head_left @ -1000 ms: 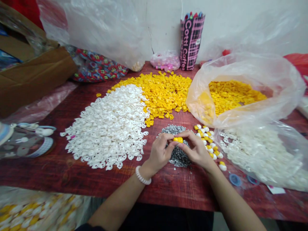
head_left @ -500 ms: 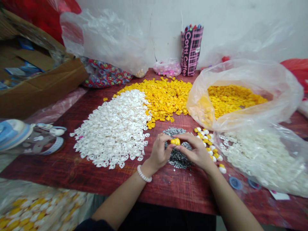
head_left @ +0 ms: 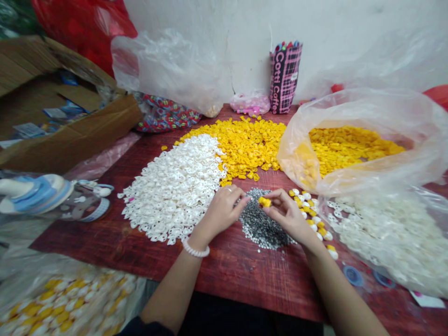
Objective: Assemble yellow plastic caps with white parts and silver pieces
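My right hand (head_left: 287, 213) pinches a small yellow plastic piece (head_left: 264, 202) between thumb and fingertips. To its left, my left hand (head_left: 226, 210) is apart from that piece, its thumb and fingertips close together; whatever they may hold is too small to make out. Both hands hover over a heap of small grey round bits (head_left: 264, 233). Beside my left hand spreads a large pile of flat white plastic pieces (head_left: 171, 186). Behind the hands lies a pile of yellow plastic pieces (head_left: 250, 144). Yellow-and-white joined pieces (head_left: 320, 225) lie to the right of my right hand.
A clear bag (head_left: 371, 175) of yellow pieces stands open at right, with a bag of whitish pieces (head_left: 385, 242) in front. At left are a cardboard box (head_left: 87, 133) and a blue-lidded bottle (head_left: 84, 200). A plaid bag (head_left: 285, 79) stands against the wall.
My hands, together at a yellow piece before, have parted. My left hand has let go of it and moved left; the right keeps a yellow piece. The view has shifted slightly.
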A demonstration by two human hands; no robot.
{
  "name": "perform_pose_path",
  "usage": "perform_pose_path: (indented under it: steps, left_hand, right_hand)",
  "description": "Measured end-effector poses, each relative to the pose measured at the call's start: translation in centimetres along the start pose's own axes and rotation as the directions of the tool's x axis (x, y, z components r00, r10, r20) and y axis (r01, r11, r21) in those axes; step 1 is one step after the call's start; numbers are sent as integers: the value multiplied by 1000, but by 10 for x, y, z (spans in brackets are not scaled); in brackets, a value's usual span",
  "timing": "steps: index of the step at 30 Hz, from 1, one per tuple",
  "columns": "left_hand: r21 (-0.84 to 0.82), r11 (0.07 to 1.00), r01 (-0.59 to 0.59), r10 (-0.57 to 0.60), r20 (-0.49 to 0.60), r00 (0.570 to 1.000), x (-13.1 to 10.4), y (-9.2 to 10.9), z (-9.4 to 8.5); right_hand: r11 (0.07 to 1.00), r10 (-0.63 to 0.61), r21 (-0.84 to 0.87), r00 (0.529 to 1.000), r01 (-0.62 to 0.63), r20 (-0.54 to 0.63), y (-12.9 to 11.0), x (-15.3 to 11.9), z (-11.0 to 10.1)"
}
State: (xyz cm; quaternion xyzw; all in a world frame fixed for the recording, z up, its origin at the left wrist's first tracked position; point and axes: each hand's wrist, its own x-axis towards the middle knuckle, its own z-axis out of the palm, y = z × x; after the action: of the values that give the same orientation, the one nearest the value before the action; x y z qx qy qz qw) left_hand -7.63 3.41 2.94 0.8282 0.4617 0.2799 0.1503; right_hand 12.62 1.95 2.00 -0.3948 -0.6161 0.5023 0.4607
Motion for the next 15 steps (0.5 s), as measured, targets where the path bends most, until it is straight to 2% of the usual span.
perform_pose_path:
  steps: [2,4,7,10,12,15]
  left_hand:
    - [217,971,102,-106,9,994,-1,-20,-15]
    - [388,910,144,-170,33,985,-5,-37,-23]
    - [480,869,118,-179,83,980,-9,-50,-19]
    - [500,860,104,-170,87,982,-9,-51,-11]
    - [455,883,115,-165,71,984,-8,-48,-9]
    - [232,954,188,-192,-2,981,-4,-42,-7]
  right_hand:
    - [996,70,54,996,-66,-61,5,3,-5]
    - [988,131,93,985,-121,-114,9,5,-9]
    - [971,204,154,968,-182,-146,13,7,-11]
    - [957,228,215,964,-195,-138,13,8,-10]
    - [959,211,221,967,-177,-141,13,8,-9]
    - [991,112,95,980,-97,-167,12,8,-7]
